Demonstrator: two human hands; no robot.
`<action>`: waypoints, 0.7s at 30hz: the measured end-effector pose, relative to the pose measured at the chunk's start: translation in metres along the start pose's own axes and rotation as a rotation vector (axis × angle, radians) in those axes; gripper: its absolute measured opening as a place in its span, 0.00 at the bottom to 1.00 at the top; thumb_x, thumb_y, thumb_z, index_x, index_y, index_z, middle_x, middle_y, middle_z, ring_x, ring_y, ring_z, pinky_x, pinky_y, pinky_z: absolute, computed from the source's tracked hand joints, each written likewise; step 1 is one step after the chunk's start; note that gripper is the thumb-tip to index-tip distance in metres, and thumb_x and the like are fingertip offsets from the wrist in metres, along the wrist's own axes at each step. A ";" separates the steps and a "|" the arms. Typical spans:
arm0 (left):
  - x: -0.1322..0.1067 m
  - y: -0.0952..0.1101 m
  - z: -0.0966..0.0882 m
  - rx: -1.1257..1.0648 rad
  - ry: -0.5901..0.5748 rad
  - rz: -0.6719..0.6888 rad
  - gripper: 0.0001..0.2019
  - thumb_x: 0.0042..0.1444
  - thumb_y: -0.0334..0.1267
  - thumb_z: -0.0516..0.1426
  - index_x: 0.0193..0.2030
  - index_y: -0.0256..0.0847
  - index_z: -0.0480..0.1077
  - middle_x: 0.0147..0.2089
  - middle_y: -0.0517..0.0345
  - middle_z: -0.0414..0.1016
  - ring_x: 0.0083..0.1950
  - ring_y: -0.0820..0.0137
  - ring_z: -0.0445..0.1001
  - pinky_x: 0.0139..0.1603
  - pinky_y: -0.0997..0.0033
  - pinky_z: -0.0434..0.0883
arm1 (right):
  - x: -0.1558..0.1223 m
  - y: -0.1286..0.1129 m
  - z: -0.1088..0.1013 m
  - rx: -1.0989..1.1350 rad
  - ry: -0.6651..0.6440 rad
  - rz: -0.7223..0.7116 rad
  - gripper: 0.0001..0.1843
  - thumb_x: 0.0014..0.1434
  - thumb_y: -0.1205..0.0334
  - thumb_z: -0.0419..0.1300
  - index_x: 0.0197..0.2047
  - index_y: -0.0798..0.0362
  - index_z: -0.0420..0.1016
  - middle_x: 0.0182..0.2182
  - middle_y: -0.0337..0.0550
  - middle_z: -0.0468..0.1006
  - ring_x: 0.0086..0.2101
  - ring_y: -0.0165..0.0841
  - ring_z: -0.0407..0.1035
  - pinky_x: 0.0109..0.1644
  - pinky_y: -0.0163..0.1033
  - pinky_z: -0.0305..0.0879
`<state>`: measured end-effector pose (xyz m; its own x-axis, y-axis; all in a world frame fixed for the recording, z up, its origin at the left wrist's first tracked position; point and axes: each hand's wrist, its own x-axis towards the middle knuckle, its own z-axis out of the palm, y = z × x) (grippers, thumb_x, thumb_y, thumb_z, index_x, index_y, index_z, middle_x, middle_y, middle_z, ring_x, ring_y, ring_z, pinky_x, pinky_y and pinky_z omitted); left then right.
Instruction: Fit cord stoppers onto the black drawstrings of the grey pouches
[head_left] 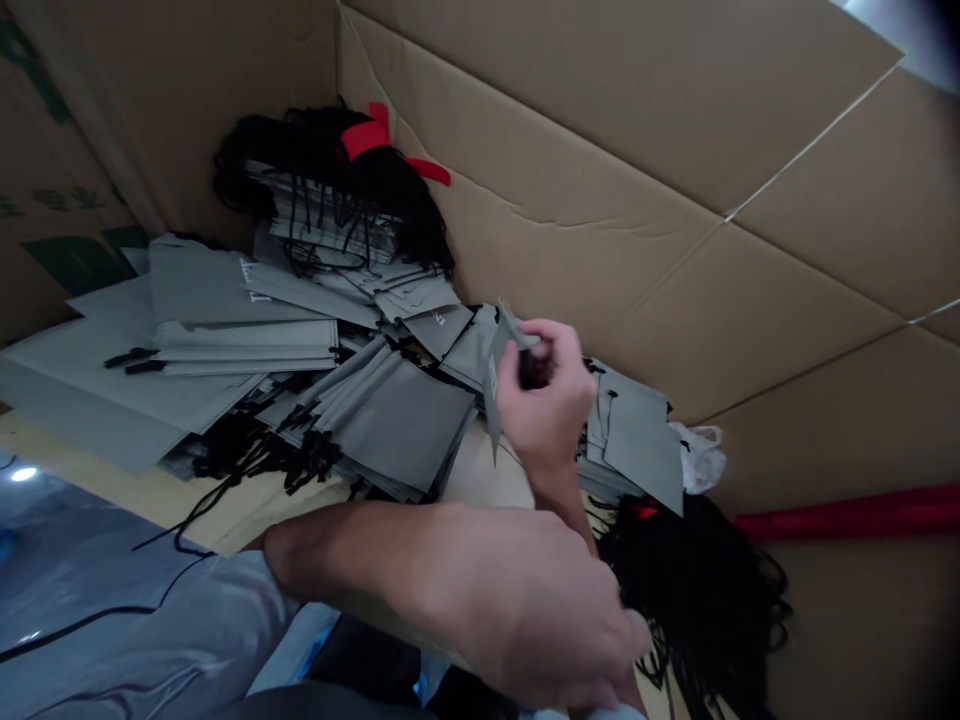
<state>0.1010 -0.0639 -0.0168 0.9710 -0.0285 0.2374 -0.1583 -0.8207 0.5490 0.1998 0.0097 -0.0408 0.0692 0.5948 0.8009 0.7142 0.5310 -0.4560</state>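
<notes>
My right hand [551, 395] is closed around a flat grey drawstring pouch [493, 385], held on edge with white print on its face. Something dark shows inside the curl of its fingers. Across my right forearm passes my left hand [547, 610], blurred and closed, its fingertips turned down at the right; whatever they hold is hidden. Black cords [697, 600] lie bunched just beyond it. Left of my right hand, a fanned stack of grey pouches [405, 420] rests with black cord ends along its edge. Another pile of pouches [637, 430] lies to the right.
Cardboard walls [585, 120] rise behind and at the left. A bundle of pouches with black cords [337, 210] and a red band [366, 138] sits in the back corner. Large grey sheets [97, 370] overhang the left edge. White plastic [701, 458] and a red strip [847, 512] are at right.
</notes>
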 end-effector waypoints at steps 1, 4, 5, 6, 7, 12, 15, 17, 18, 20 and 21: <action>0.001 0.001 -0.002 0.032 -0.015 0.004 0.15 0.70 0.46 0.55 0.32 0.50 0.58 0.35 0.56 0.82 0.36 0.59 0.82 0.32 0.55 0.71 | -0.004 -0.004 0.009 -0.008 -0.041 -0.054 0.11 0.67 0.64 0.61 0.52 0.48 0.75 0.32 0.37 0.76 0.29 0.33 0.69 0.40 0.41 0.70; 0.002 0.005 -0.011 0.073 -0.085 0.015 0.21 0.71 0.47 0.53 0.32 0.50 0.44 0.36 0.54 0.82 0.37 0.61 0.81 0.35 0.56 0.73 | -0.016 -0.012 0.035 -0.057 -0.243 -0.245 0.16 0.67 0.68 0.59 0.57 0.51 0.73 0.44 0.47 0.83 0.42 0.40 0.78 0.50 0.43 0.74; 0.003 0.007 -0.015 0.081 -0.116 0.017 0.22 0.72 0.46 0.52 0.32 0.49 0.42 0.38 0.53 0.83 0.38 0.61 0.82 0.37 0.57 0.74 | -0.019 -0.015 0.042 -0.099 -0.316 -0.276 0.16 0.69 0.69 0.57 0.58 0.52 0.73 0.46 0.50 0.83 0.45 0.41 0.79 0.52 0.43 0.73; 0.004 0.008 -0.018 0.092 -0.150 0.012 0.22 0.72 0.46 0.51 0.32 0.49 0.41 0.40 0.53 0.83 0.41 0.60 0.83 0.40 0.57 0.75 | -0.022 -0.017 0.048 -0.148 -0.386 -0.297 0.17 0.70 0.69 0.55 0.60 0.53 0.72 0.48 0.51 0.83 0.48 0.42 0.79 0.53 0.43 0.73; 0.004 0.009 -0.021 0.099 -0.188 0.005 0.21 0.73 0.46 0.51 0.32 0.49 0.41 0.42 0.52 0.84 0.43 0.60 0.83 0.42 0.56 0.76 | -0.024 -0.019 0.054 -0.199 -0.443 -0.324 0.17 0.72 0.70 0.53 0.61 0.55 0.72 0.48 0.53 0.82 0.49 0.43 0.78 0.53 0.44 0.72; 0.002 0.008 -0.021 0.116 -0.172 -0.019 0.18 0.74 0.48 0.49 0.33 0.49 0.48 0.43 0.53 0.84 0.44 0.60 0.84 0.39 0.56 0.75 | -0.041 -0.037 0.078 -0.343 -0.617 -0.451 0.18 0.77 0.70 0.42 0.54 0.54 0.73 0.44 0.48 0.82 0.43 0.41 0.76 0.40 0.44 0.70; -0.001 0.008 -0.018 0.158 -0.098 -0.012 0.13 0.75 0.49 0.49 0.38 0.47 0.62 0.41 0.54 0.83 0.39 0.61 0.83 0.34 0.56 0.73 | -0.057 -0.044 0.093 -0.321 -0.693 -0.457 0.14 0.78 0.62 0.46 0.56 0.50 0.72 0.44 0.41 0.83 0.41 0.37 0.77 0.34 0.40 0.69; -0.003 0.009 -0.019 0.178 -0.076 -0.029 0.14 0.75 0.50 0.51 0.42 0.45 0.68 0.39 0.54 0.83 0.35 0.62 0.81 0.30 0.56 0.69 | -0.064 -0.042 0.098 -0.203 -0.814 -0.403 0.22 0.75 0.40 0.53 0.61 0.45 0.68 0.48 0.41 0.84 0.44 0.40 0.79 0.36 0.42 0.73; -0.004 0.010 -0.022 0.191 -0.045 -0.050 0.13 0.74 0.50 0.53 0.42 0.44 0.70 0.38 0.54 0.83 0.34 0.62 0.81 0.28 0.56 0.68 | -0.065 -0.039 0.098 -0.083 -0.890 -0.371 0.30 0.71 0.31 0.56 0.64 0.43 0.66 0.50 0.41 0.85 0.47 0.41 0.79 0.40 0.43 0.76; -0.009 0.013 -0.028 0.203 0.067 -0.086 0.10 0.71 0.45 0.59 0.40 0.43 0.72 0.36 0.56 0.83 0.33 0.64 0.79 0.28 0.58 0.67 | -0.063 -0.030 0.090 0.148 -0.965 -0.258 0.39 0.64 0.26 0.63 0.68 0.38 0.63 0.55 0.39 0.84 0.50 0.41 0.80 0.48 0.44 0.80; -0.012 0.015 -0.032 0.199 0.142 -0.103 0.08 0.68 0.42 0.62 0.39 0.43 0.73 0.35 0.57 0.82 0.33 0.65 0.78 0.29 0.59 0.67 | -0.061 -0.024 0.083 0.215 -0.956 -0.190 0.38 0.64 0.28 0.66 0.69 0.35 0.63 0.54 0.37 0.84 0.49 0.40 0.81 0.49 0.44 0.80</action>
<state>0.0808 -0.0573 0.0144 0.9429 0.1297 0.3067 -0.0081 -0.9118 0.4106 0.1205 0.0110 -0.1106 -0.6905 0.6740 0.2625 0.5069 0.7098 -0.4891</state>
